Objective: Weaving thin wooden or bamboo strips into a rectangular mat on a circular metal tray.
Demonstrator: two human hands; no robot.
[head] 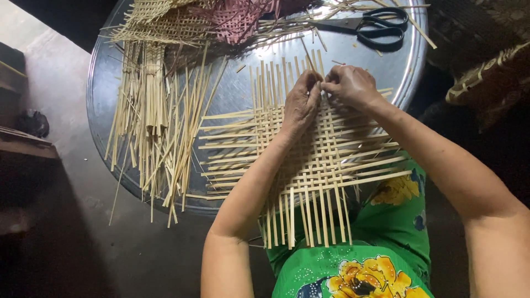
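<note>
A half-woven mat of pale bamboo strips lies across the near side of a round metal tray and over my lap. Its loose strip ends stick out on all sides. My left hand rests on the mat's far part, fingers pinched on a strip at the far edge. My right hand meets it there, fingertips closed on the same strip or one beside it; which strip I cannot tell.
A heap of loose bamboo strips covers the tray's left side. Woven pieces, one pale and one pinkish, lie at the tray's far edge. Black-handled scissors lie at the far right. Patterned cloth sits right.
</note>
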